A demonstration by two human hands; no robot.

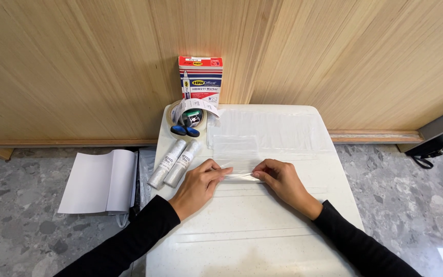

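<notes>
Head view: your left hand [198, 183] and right hand [281, 179] pinch opposite ends of a thin, clear, rolled plastic bag [242, 176]; likely light, limp, slippery, so grip its ends.

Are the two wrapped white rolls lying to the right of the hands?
No, the two wrapped rolls lie on the table beside the left hand.

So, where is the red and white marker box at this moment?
In the head view, the marker box stands upright against the wooden wall, at the far left corner of the white table, just behind the tape roll.
</notes>
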